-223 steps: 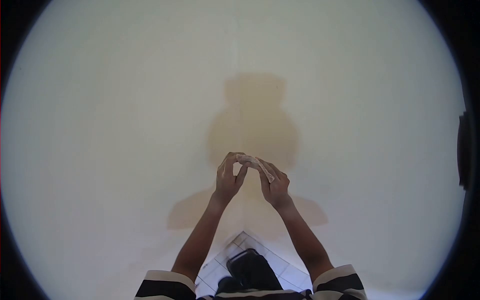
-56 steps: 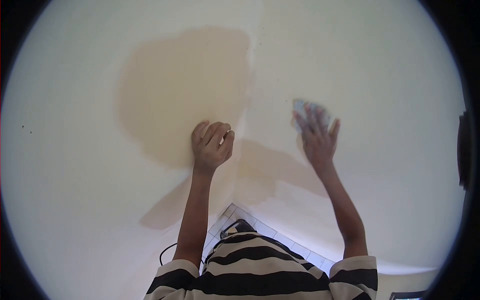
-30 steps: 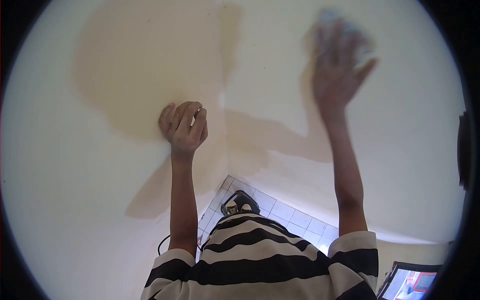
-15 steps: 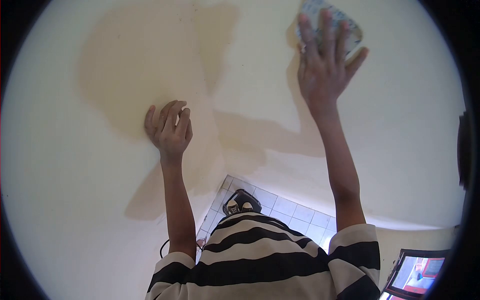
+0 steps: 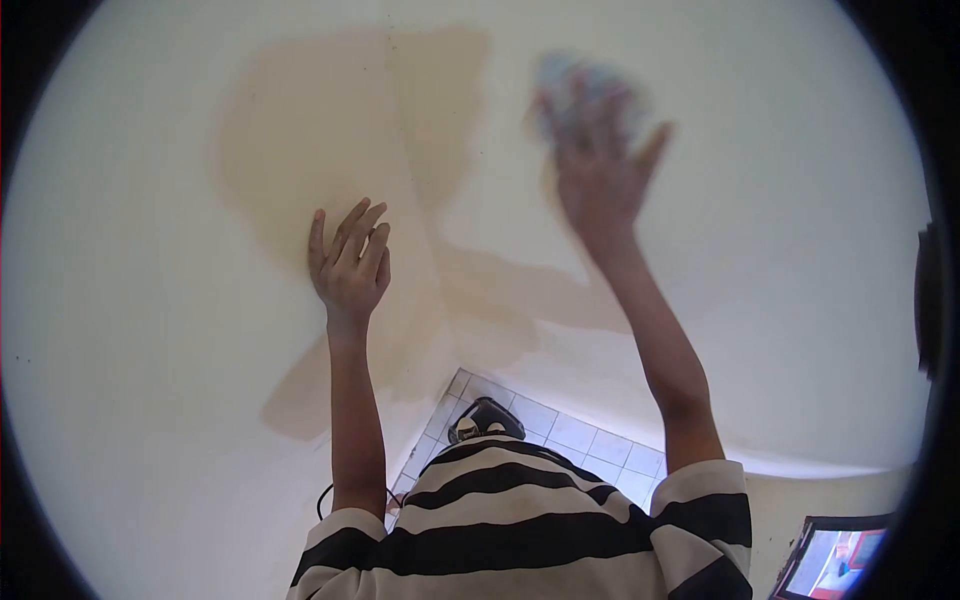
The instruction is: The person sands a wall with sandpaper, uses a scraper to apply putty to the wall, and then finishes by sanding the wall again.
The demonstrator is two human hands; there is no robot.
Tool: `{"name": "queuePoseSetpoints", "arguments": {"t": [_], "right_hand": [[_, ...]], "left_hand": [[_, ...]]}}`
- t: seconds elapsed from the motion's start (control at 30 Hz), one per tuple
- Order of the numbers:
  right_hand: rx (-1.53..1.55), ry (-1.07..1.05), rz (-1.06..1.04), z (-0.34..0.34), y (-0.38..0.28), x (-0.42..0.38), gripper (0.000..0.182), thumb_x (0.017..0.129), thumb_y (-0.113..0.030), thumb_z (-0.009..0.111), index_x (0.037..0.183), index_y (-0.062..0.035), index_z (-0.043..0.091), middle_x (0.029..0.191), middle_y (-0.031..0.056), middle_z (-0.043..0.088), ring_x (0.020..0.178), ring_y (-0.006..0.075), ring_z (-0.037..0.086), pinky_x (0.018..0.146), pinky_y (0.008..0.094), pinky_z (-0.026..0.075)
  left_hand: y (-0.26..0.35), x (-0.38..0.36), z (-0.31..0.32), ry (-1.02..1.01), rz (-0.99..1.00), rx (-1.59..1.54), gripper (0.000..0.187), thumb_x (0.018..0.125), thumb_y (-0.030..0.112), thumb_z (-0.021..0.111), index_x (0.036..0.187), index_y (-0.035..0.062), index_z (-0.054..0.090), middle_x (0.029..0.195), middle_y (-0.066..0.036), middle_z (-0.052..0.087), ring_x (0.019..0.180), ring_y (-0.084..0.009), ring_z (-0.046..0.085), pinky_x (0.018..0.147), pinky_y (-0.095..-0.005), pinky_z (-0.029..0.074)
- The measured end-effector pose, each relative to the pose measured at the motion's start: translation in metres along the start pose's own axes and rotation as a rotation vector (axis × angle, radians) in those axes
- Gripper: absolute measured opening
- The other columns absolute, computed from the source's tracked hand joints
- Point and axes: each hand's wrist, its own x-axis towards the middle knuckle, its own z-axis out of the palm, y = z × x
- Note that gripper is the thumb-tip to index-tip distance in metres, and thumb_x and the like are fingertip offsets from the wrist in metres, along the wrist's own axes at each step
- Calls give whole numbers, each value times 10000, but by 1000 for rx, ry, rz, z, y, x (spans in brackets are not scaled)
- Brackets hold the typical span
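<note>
My right hand, smeared by motion, is raised against the right-hand wall. Its fingers lie over a pale sheet with bluish print, holding it to the wall; whether the sheet is cloth or paper I cannot tell. Lower and to the left, my left hand rests at the left-hand wall close to the corner. Its fingers are slightly bent and apart, with nothing in them.
The two cream walls meet in a corner above white floor tiles. My shoes are on a black support. At the lower right is a dark-framed reflective panel. A dark object stands at the right edge.
My right hand has swept left and slightly down along the wall with the printed sheet. My left hand has shifted a little right, its fingers straighter. The view has tilted slightly.
</note>
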Motion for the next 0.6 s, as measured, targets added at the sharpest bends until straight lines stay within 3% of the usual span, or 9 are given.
{"name": "queuePoseSetpoints", "arguments": {"t": [0.03,0.17,0.27,0.33,0.37,0.43,0.47,0.53,0.6], "right_hand": [[44,31,-138,21,-15,-25,602,841,-243,526,1400,-396,367,1510,-55,288,1383,184,286,1068,653,10],[139,98,-320,30,-18,-34,603,815,-197,534,1382,-358,408,1493,-74,313,1373,136,292,1112,549,143],[148,193,-109,-34,8,23,604,817,-189,527,1385,-351,403,1491,-67,319,1375,156,292,1094,578,162],[-62,339,-14,-68,10,43,471,981,-258,414,1442,-221,326,1476,172,301,1387,371,207,1123,556,106],[-69,344,-15,-66,1,37,471,981,-258,414,1442,-221,326,1476,172,301,1387,371,207,1123,556,106],[104,236,53,-39,-25,6,619,807,-186,539,1385,-358,401,1492,-59,317,1368,167,304,1076,610,165],[67,52,-60,-13,-27,-5,587,849,-198,510,1390,-391,387,1496,-52,318,1366,173,314,1052,657,112],[61,47,-163,13,-37,-44,579,843,-217,525,1383,-386,399,1490,-50,329,1367,174,312,1048,661,131],[345,101,-253,20,-36,-45,565,841,-195,528,1365,-379,427,1492,-48,326,1365,181,318,1044,657,158]], "left_hand": [[1,-1,-2,3,2,1,122,767,38,600,798,154,622,1035,79,667,1029,-113,624,1092,-442,295],[5,5,1,-28,25,-54,174,747,29,609,874,147,622,1115,51,641,1102,-130,589,1104,-482,266],[0,14,-6,-18,78,-100,205,735,17,616,903,136,614,1170,37,616,1150,-138,558,1109,-510,246],[-4,15,-9,7,88,-113,217,731,12,620,913,130,610,1193,33,604,1171,-140,543,1111,-523,237],[-6,13,-10,10,87,-85,208,728,13,625,901,129,614,1202,35,599,1178,-141,537,1113,-523,234],[-9,7,-13,23,96,-76,200,725,14,630,889,128,618,1211,37,593,1185,-141,532,1114,-523,232],[-7,22,-3,-12,88,-64,187,725,19,632,874,131,622,1222,38,586,1201,-144,519,1114,-526,230],[-1,15,-3,-25,92,-55,175,725,23,635,860,133,626,1234,39,579,1216,-146,506,1114,-529,228],[-1,19,-6,-98,63,-75,158,726,23,635,838,135,633,1268,35,554,1249,-152,475,1111,-538,226]]}}
